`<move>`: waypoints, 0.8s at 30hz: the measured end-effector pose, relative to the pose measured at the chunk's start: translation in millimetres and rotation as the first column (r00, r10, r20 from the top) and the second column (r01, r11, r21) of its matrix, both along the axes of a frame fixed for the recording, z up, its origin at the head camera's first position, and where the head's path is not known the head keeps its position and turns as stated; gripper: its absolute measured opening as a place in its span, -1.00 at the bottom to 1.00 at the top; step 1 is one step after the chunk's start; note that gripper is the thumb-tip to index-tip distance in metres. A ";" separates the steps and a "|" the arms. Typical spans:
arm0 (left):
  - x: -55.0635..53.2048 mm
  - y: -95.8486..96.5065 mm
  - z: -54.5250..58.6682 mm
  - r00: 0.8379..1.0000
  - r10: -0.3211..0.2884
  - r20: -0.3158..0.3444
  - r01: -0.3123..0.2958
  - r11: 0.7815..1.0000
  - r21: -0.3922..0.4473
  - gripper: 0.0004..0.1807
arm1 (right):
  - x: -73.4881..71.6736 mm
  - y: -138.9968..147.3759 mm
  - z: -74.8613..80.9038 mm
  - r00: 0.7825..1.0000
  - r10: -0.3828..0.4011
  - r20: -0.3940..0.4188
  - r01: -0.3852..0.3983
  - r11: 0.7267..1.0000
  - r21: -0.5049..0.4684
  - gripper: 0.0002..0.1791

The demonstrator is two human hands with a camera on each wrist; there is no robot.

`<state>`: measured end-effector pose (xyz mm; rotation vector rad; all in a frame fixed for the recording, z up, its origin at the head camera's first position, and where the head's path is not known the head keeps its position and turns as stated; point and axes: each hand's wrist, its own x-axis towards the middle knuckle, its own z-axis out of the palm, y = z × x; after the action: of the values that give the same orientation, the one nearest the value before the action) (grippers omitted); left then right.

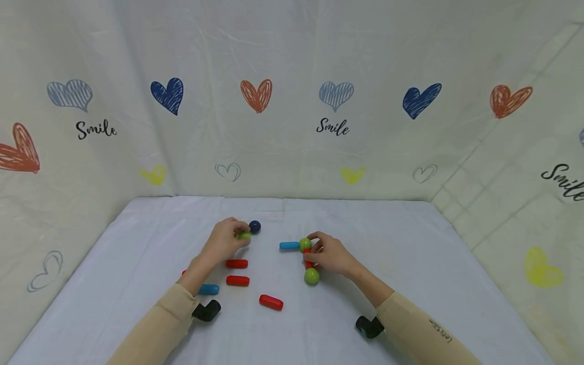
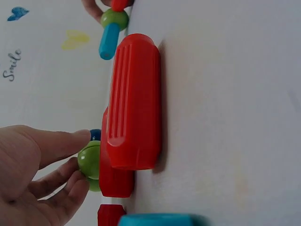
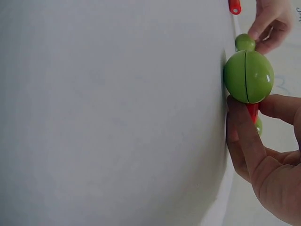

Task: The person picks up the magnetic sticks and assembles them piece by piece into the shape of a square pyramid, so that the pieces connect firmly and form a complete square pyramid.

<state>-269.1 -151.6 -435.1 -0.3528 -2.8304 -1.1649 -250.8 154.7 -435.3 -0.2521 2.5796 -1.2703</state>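
Observation:
My left hand (image 1: 224, 239) pinches a green ball (image 2: 89, 157) between thumb and fingers, low over the white table. Just beyond it sits a dark blue ball (image 1: 254, 227). In the left wrist view, more green shows under the held ball. Further right, my right hand (image 1: 335, 256) grips a red rod (image 1: 307, 260) with a green ball at each end. The near green ball (image 3: 249, 75) faces the right wrist camera; from the far green ball (image 1: 305, 244) a light blue rod (image 1: 289, 246) sticks out leftward. My fingers hide part of the red rod.
Loose red rods lie nearer me, one red rod (image 1: 237, 263) by the left forearm and another red rod (image 1: 271, 302) towards the front. A blue rod (image 1: 209, 289) is partly covered by the left forearm. A printed curtain (image 1: 292, 167) closes off the table's back.

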 end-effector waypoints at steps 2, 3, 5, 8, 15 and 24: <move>-0.1 -1.4 -0.7 1.000 0.003 -0.006 -0.003 1.000 -0.008 -0.69 | 0.1 0.1 0.2 1.000 0.002 0.001 -0.002 1.000 -0.005 -0.43; -0.2 -2.1 -1.0 1.000 0.006 -0.006 -0.006 1.000 -0.012 -0.68 | 0.3 0.2 0.2 1.000 0.003 0.000 -0.003 1.000 -0.007 -0.44; -0.4 -3.3 -1.8 1.000 0.011 -0.001 -0.011 1.000 -0.014 -0.68 | 0.3 0.3 0.3 1.000 0.004 0.002 -0.004 1.000 -0.011 -0.44; -0.5 -5.0 -2.8 1.000 0.014 0.014 -0.014 1.000 -0.014 -0.67 | 0.2 0.4 0.5 1.000 0.003 0.005 -0.003 1.000 -0.013 -0.44; 1.3 -8.9 -3.6 0.998 0.014 0.067 -0.014 1.000 0.002 -0.65 | -0.8 0.6 0.0 1.000 0.004 0.002 -0.004 1.000 -0.006 -0.44; 7.7 -10.7 -4.5 0.993 -0.012 0.119 0.008 0.999 0.033 -0.61 | -1.4 0.2 -0.8 1.000 0.007 0.006 -0.007 1.000 0.005 -0.43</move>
<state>-261.4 -162.4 -439.6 -0.3060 -2.9096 -1.2731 -252.2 154.9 -436.1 -0.2558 2.5742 -1.2604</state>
